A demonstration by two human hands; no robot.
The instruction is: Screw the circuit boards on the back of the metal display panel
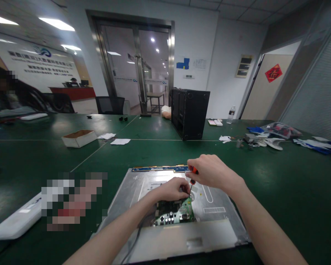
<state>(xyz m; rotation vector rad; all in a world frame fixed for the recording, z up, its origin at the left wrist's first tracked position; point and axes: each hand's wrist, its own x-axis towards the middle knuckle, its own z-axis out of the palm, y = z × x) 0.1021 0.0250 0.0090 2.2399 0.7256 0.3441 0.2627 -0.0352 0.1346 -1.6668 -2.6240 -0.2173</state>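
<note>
Head view. Right hand (213,173) closed around a small orange-handled screwdriver (192,176), tip down at the far corner of a green circuit board (176,212). Left hand (171,188) pinches in beside the tip, fingers narrow, steadying the spot. Judged step: working a board screw; next calls for keeping the tip seated and upright. Board lies mid-panel on a grey metal monitor back (215,209), flat on the green table (292,184); connectors and capacitors along its near edge.
</note>
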